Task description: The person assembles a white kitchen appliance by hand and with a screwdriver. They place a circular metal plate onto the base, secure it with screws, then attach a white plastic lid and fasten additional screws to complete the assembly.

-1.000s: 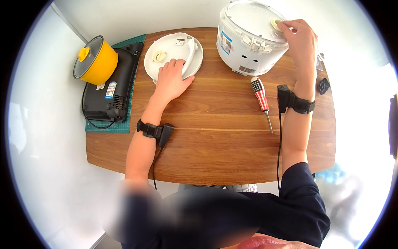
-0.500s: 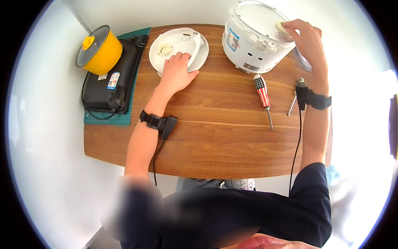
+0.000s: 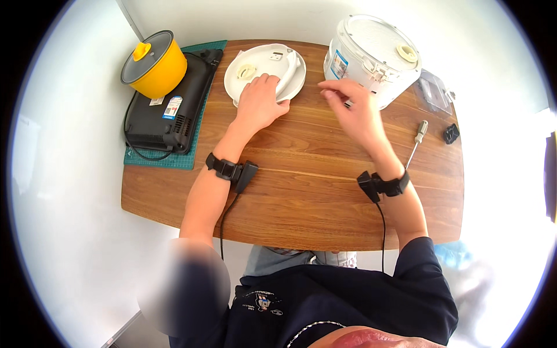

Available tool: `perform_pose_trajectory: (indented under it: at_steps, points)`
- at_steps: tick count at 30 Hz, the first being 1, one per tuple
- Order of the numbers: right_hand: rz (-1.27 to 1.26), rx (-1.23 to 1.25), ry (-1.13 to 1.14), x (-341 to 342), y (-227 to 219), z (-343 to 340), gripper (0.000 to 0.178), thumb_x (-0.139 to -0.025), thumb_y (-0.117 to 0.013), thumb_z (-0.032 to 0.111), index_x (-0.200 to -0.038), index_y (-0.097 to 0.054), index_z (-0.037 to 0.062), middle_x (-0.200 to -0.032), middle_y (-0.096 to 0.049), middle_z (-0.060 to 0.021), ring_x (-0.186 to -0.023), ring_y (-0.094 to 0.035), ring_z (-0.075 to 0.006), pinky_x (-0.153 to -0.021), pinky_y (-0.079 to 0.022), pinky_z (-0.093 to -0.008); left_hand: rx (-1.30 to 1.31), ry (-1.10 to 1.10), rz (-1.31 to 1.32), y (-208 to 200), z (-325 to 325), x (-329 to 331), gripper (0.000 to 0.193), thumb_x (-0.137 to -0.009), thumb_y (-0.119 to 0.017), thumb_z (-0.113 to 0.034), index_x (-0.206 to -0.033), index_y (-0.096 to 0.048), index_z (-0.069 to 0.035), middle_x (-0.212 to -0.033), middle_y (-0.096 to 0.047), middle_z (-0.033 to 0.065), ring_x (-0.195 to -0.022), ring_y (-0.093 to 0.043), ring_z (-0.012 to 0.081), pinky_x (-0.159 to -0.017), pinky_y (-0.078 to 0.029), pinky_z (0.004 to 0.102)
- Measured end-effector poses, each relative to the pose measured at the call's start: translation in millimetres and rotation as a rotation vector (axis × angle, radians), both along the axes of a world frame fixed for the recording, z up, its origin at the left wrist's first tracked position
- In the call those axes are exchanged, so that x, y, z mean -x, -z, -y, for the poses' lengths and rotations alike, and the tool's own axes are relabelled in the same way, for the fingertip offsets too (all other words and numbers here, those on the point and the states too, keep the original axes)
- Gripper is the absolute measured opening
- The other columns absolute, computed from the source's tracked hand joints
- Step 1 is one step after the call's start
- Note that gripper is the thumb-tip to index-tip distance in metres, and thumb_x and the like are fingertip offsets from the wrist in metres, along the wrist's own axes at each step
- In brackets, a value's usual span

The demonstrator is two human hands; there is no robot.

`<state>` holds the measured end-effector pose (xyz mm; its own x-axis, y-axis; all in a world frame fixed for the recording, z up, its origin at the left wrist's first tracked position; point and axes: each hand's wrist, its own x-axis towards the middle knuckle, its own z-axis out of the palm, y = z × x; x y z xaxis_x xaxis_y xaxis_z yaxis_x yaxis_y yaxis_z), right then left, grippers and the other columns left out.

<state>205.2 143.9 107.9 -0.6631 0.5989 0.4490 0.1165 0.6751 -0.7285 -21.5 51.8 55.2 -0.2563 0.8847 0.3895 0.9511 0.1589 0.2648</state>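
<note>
My left hand [image 3: 261,100] lies over the near edge of a white round lid [image 3: 268,61], fingers bent onto it and thumb outside the rim. The lid has a curved white handle [image 3: 291,72] and a cream ring [image 3: 246,72]. In front of the white round cooker [image 3: 376,64] hovers my right hand [image 3: 355,113], thumb and forefinger slightly apart and nothing visible between them. A cream round cap [image 3: 407,53] sits on top of the cooker. The red-and-white handled screwdriver does not show now; my right forearm covers where it lay.
At the left, a yellow pot [image 3: 156,66] with a grey lid stands on a black appliance [image 3: 159,119] over a green mat [image 3: 191,156]. Right of my right arm lie a thin screwdriver [image 3: 419,136], a small black part [image 3: 451,134] and a clear plastic piece [image 3: 434,93].
My right hand has left the cream cap on the cooker and moved left and nearer, in front of the cooker. My left hand stays on the lid. The whole view has shifted slightly.
</note>
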Motion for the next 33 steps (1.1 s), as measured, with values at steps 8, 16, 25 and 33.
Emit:
perform_pose_trajectory:
  at_steps: [8,16,25,33]
  points:
    - [-0.131,1.076,-0.207,54.1,66.6,-22.8,0.051,-0.107,-0.054,0.027,-0.141,-0.046,-0.0106,-0.128,-0.064,-0.0188,-0.108,-0.069,-0.0246,-0.093,-0.059,-0.0374,-0.076,0.088,0.082,2.9,18.7,-22.8,0.043,-0.073,-0.081,-0.02,-0.106,-0.062,-0.001,-0.099,-0.063,0.0162,-0.094,-0.063,0.036,-0.081,-0.051,0.0466]
    - [-0.209,1.098,-0.248,58.4,76.1,-16.7,0.041,-0.103,-0.053,0.015,-0.137,-0.05,-0.0073,-0.124,-0.065,-0.0168,-0.104,-0.069,-0.024,-0.092,-0.06,-0.0386,-0.113,0.173,0.563,10.7,28.5,-9.9,0.034,-0.096,-0.074,-0.026,-0.114,-0.065,0.002,-0.101,-0.068,0.0163,-0.091,-0.066,0.0285,-0.081,-0.052,0.0369]
    - [-0.281,0.955,-0.083,56.4,76.1,-16.6,0.042,-0.095,-0.048,0.006,-0.134,-0.048,-0.0088,-0.12,-0.065,-0.0174,-0.101,-0.069,-0.0249,-0.087,-0.061,-0.0392,-0.739,0.078,0.684,-5.2,31.6,5.7,0.029,-0.107,-0.057,-0.019,-0.127,-0.061,0.001,-0.098,-0.067,0.0048,-0.087,-0.063,0.0114,-0.079,-0.052,0.0294]
    - [-0.429,1.0,-0.04,57.6,104.0,-21.9,0.043,-0.099,-0.046,0.011,-0.138,-0.048,-0.0062,-0.128,-0.062,-0.0148,-0.112,-0.064,-0.0234,-0.094,-0.054,-0.0388,-0.914,-0.082,1.5,-8.0,48.7,72.9,0.038,-0.112,-0.042,-0.036,-0.128,-0.051,-0.003,-0.086,-0.049,-0.0016,-0.074,-0.049,0.0101,-0.071,-0.048,0.0309]
